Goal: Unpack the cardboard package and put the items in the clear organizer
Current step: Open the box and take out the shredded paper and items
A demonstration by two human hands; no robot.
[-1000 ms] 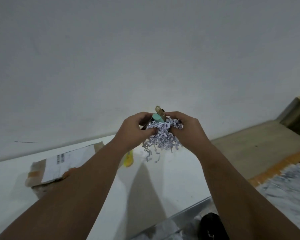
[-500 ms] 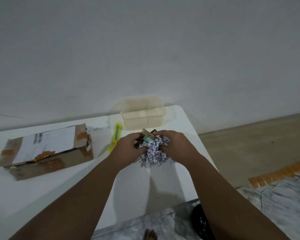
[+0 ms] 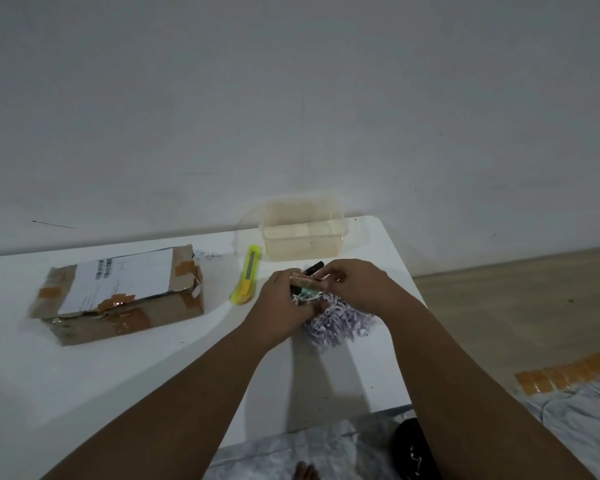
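Observation:
My left hand and my right hand meet over the table, both closed on a small bundle of items: a brown wrapped piece, a teal one and a black pen-like tube. A heap of shredded white paper filler lies on the table under and right of my hands. The clear organizer stands just behind my hands, against the wall. The torn cardboard package, taped and labelled, lies at the left.
A yellow utility knife lies between the package and my hands. The white table ends at its right edge near my right forearm; wooden floor lies beyond. A dark object sits on the floor below.
The view has tilted down and my hands have dropped toward the table. The paper filler now rests on the table instead of hanging in my hands; the items stay in my fingers.

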